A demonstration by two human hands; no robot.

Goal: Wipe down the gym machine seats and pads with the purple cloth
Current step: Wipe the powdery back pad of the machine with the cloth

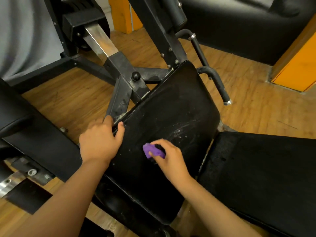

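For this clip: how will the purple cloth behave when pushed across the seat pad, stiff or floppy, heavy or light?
Probably floppy: the purple cloth is bunched into a wad in the grip of the right hand. Likely light, since it sits small within one hand. It may drag and bunch further on the scuffed seat pad rather than slide.
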